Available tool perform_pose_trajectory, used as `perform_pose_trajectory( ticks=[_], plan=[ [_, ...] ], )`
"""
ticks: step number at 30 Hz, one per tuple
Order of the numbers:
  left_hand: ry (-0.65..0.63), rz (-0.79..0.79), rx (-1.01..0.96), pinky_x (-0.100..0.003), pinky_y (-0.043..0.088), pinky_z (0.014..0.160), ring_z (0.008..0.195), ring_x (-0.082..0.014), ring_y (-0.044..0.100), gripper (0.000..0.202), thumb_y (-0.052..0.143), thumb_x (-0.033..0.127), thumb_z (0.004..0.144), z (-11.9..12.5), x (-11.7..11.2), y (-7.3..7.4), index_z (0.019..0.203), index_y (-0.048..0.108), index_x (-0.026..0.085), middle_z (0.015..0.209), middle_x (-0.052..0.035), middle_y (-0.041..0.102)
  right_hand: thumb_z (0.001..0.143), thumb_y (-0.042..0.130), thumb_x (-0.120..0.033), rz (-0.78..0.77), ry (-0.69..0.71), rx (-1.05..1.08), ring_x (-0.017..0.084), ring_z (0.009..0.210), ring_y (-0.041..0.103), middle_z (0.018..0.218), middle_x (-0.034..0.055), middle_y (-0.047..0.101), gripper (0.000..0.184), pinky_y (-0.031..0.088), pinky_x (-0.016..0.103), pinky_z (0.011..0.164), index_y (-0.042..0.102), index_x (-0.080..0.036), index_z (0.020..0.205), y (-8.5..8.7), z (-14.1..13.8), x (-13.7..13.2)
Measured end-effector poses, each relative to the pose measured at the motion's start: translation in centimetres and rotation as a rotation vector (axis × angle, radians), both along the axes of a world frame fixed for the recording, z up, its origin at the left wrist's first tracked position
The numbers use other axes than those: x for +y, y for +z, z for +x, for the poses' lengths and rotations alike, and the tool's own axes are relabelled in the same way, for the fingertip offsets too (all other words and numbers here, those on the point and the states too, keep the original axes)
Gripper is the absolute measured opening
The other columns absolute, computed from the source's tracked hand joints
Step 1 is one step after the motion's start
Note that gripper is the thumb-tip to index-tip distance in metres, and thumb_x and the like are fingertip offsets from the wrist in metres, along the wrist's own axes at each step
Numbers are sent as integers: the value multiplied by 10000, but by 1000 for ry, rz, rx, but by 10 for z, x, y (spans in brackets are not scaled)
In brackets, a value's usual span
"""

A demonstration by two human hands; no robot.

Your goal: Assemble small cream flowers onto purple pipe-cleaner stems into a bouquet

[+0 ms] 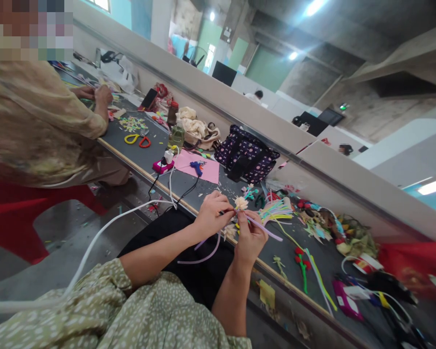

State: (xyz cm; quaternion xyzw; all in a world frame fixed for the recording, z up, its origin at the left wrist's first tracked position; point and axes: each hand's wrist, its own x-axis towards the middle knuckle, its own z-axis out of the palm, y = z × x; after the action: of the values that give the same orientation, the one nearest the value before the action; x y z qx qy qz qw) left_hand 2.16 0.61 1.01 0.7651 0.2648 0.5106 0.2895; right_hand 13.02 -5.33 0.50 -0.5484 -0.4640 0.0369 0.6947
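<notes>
Pinching with the left hand (215,213), thumb and fingertips closed together at the base of a cream flower (241,202). Pinching likewise with the right hand (252,232), fingers curled around a purple strip (271,231), close beside the left fingertips, free end poking out to the right. Seems to be at a joining step, working strip against flower base; cannot tell whether fastened. Would probably call next for a firm left pinch plus winding or pressing from the right, without crushing petals.

Find a second cream flower (229,231) low between the hands, and a bundle of strips (277,211) beyond the right hand. Ahead of the left hand, further left, see a glue gun (196,168) lying on a pink sheet (213,175), untouched by either hand.
</notes>
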Motion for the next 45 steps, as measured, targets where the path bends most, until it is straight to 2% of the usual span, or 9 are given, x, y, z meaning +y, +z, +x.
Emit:
perform_pose_trajectory(
  ticks=[8,14,19,21,23,28,33,38,45],
  plan=[
    [-428,-296,-268,-317,374,784,788,-166,504,180,675,314,765,-4,8,0,678,687,157,707,-33,590,729,691,-304,12,118,194,145,754,573,789,19,609,155,469,305,740,647,-157,752,-1,6,0],
    [-693,-577,-409,-262,380,662,720,-121,486,214,739,329,692,-3,4,0,651,659,135,746,-17,515,725,683,-297,-42,236,276,120,685,548,734,2,579,162,467,269,673,613,-152,723,-2,9,-3],
    [-743,-700,-362,-252,381,652,690,-113,497,292,740,382,680,-1,7,-3,631,616,121,716,-11,522,724,688,-285,-29,225,283,128,704,566,768,12,599,147,474,283,692,625,-152,735,-1,9,-2],
    [-711,-719,-309,-256,391,669,692,-120,516,303,708,411,712,-1,11,-5,699,641,116,722,-22,561,732,681,-284,1,164,229,132,715,565,746,8,596,145,474,291,714,627,-151,721,-2,9,-1],
    [-595,-671,-276,-269,406,691,716,-136,538,314,659,430,759,-3,14,-6,788,672,117,750,-36,601,738,676,-302,15,89,169,134,712,562,739,9,592,163,480,295,714,623,-149,718,-4,9,2],
    [-104,-166,-172,-332,407,838,875,-183,530,231,573,366,839,-14,7,4,827,699,173,810,-49,630,756,664,-335,10,-40,62,150,725,578,760,22,587,189,495,309,700,611,-155,736,-7,8,5],
    [128,187,121,-401,349,910,933,-214,473,178,546,315,851,-14,-11,11,846,691,211,858,-53,617,780,649,-322,46,-62,-6,148,742,574,775,24,584,179,491,303,699,601,-160,719,-5,2,4],
    [231,233,224,-419,325,910,945,-227,441,183,545,332,850,-7,-13,8,867,671,200,901,-60,599,780,651,-320,43,-98,-55,157,778,573,781,29,591,174,490,317,730,596,-167,719,-1,-4,-2],
    [133,166,153,-387,345,850,896,-205,465,159,554,294,851,-9,-8,6,789,673,208,823,-36,622,781,653,-340,9,-73,-71,167,793,576,791,33,601,183,485,348,771,620,-167,735,1,-5,-4]
  ],
)
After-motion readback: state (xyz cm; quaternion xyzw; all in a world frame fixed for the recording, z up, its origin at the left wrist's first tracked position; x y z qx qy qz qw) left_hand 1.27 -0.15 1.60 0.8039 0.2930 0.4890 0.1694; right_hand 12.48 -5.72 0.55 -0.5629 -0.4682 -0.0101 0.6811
